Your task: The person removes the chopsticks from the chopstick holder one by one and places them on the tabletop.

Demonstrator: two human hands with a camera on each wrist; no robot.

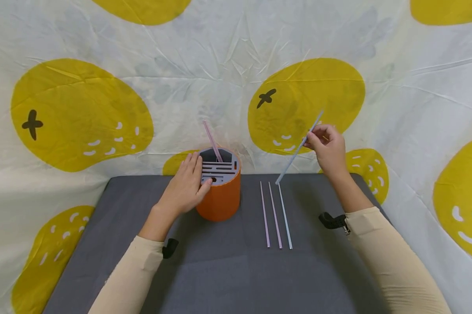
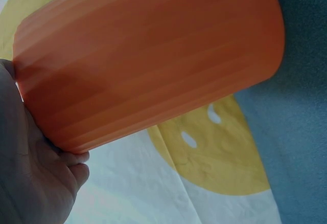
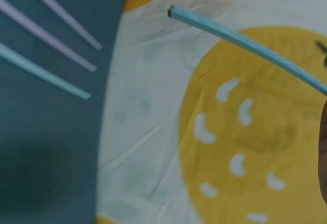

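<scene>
An orange cylindrical pen holder (image 1: 219, 203) with a grey slotted top stands upright near the table's far edge. Its side fills much of the left wrist view. My left hand (image 1: 182, 185) holds the holder's upper left rim, fingers along the left side and thumb at the front. A slim pink stick (image 1: 210, 137) leans upright in the back compartment. Between thumb and fingers, my right hand (image 1: 330, 148) pinches a slim light-blue stick (image 1: 299, 150) in the air, slanted, its lower end toward the table. In the right wrist view that blue stick (image 3: 245, 42) shows a dark end.
On the grey table (image 1: 228, 279), right of the holder, lie two pink sticks (image 1: 265, 213) and another light-blue stick (image 1: 285, 216), side by side and apart. Behind the table hangs a white cloth (image 1: 204, 52) printed with yellow fruit.
</scene>
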